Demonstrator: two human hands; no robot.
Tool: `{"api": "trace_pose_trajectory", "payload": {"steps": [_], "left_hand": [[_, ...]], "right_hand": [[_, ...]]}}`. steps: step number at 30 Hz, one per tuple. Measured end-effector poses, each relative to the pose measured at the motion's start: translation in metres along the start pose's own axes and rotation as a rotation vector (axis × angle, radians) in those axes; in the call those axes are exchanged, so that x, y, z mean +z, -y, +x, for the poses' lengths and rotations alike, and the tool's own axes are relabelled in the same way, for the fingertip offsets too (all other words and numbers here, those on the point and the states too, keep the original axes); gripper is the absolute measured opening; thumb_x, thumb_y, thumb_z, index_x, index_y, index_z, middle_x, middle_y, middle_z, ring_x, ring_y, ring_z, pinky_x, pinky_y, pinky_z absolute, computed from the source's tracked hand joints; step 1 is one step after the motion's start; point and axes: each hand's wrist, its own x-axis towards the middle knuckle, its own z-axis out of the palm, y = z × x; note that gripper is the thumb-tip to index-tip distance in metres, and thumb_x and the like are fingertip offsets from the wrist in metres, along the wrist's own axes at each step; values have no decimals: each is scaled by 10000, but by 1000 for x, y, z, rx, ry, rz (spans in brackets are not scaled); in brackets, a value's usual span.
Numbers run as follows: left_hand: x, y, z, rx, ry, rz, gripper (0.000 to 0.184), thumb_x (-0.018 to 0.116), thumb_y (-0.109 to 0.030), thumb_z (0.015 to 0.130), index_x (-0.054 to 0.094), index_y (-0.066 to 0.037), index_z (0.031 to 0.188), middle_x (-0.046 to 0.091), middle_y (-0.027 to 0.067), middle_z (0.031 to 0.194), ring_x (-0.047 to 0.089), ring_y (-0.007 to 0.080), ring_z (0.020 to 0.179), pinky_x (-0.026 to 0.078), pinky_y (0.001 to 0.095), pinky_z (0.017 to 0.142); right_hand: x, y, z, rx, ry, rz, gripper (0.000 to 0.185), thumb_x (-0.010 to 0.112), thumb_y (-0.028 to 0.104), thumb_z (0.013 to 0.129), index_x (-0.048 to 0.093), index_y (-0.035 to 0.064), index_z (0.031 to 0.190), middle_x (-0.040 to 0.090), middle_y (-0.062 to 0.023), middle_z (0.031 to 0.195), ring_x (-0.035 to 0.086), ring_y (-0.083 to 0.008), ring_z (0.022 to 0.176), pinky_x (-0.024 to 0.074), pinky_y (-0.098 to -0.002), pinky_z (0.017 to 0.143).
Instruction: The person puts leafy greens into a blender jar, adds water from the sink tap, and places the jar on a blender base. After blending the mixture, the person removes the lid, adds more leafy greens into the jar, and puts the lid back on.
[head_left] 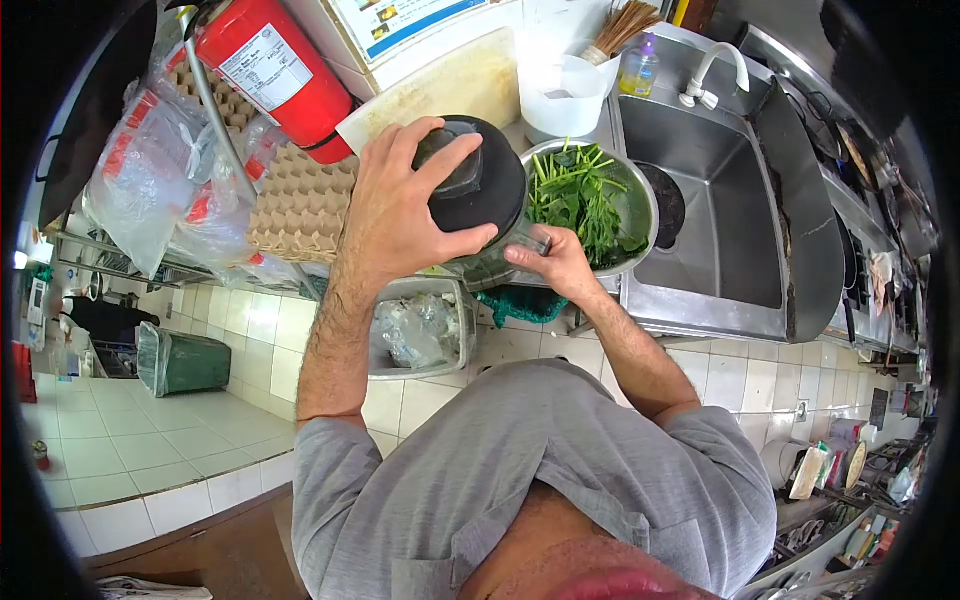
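Observation:
A blender jar of clear material with a black lid is between my two hands, in front of my chest. My left hand lies over the lid with its fingers spread across the top and the thumb along its near side. My right hand is wrapped round the jar's handle, thumb on top. Just right of the jar, a metal bowl holds cut leafy greens. What the jar contains is hard to make out.
A steel sink with a white faucet lies right of the bowl. Behind stand a white container, a soap bottle and a cutting board. Egg trays and a red extinguisher are left; a bin stands below.

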Motion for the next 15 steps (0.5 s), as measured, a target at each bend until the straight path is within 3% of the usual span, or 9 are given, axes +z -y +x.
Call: {"api": "trace_pose_trajectory", "payload": {"steps": [4,8,11,15], "left_hand": [[1,15,5,-79,-128,-266,688,814,-312,530,577,-102,1141,476,146,1155,486,314,1063,412,395,908],[-14,30,-2,-204,-281,-564,711,811,-272,576,536,-34,1187,487,132,1164,492,244,1087,390,345,930],[-12,33,-16,-237,-310,-610,707,809,-258,576,534,-24,1184,492,132,1160,492,246,1091,390,346,932],[-12,13,-16,-124,-255,-359,736,822,-268,544,543,-52,1190,468,127,1187,495,256,1085,407,359,918]], "right_hand": [[5,10,-1,-9,2,71,227,694,187,805,646,9,936,650,6,825,542,-57,743,449,-237,713],[4,9,-1,8,6,42,248,680,161,814,630,3,999,649,-11,875,551,-68,808,446,-240,781],[5,14,-2,6,23,44,268,677,162,817,622,-1,1023,645,-16,908,552,-72,835,442,-240,805],[7,10,-1,-29,11,96,238,674,170,820,627,10,990,642,-1,893,548,-68,807,444,-237,762]]}}
